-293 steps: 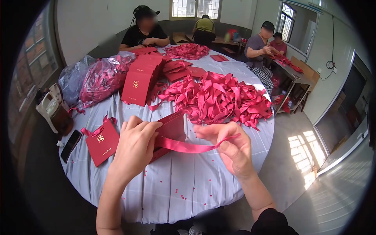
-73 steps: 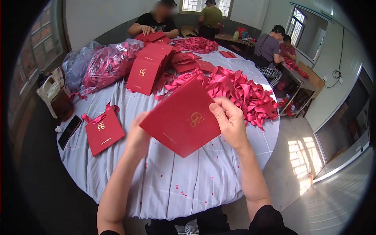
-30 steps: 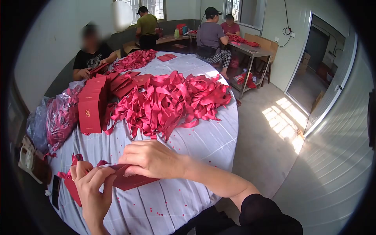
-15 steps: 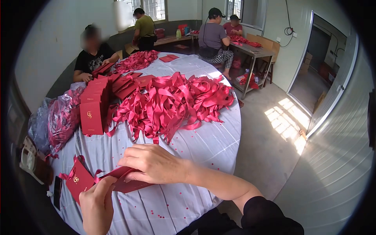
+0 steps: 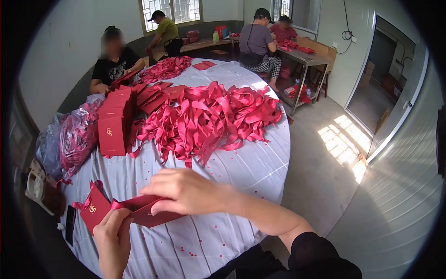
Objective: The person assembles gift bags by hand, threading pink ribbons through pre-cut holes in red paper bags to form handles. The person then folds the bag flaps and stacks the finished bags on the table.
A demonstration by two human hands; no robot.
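My left hand [image 5: 114,230] pinches the left end of a flat red paper gift bag [image 5: 160,217] between thumb and fingers. A piece of pink-red ribbon [image 5: 121,204] shows at that pinch. My right hand [image 5: 181,189] grips the bag's upper edge from above, its thumb on the near layer and the fingers over the far side. The two layers stand slightly apart between my hands. Just left lies another red gift bag [image 5: 95,209] with a gold logo and a ribbon loop at its top, partly behind my left hand.
A heap of red ribbons [image 5: 204,121] covers the middle of the white-clothed table [image 5: 260,186]. Red bags [image 5: 111,132] stand stacked beside plastic sacks [image 5: 79,135]. A phone [image 5: 70,225] lies at the left edge. Across the table sits a co-worker [image 5: 114,65]; others work behind.
My right hand has shifted slightly along the bag's edge, and its fingers have lifted a little. The left thumb has drawn back, showing more ribbon. The whole view has shifted slightly.
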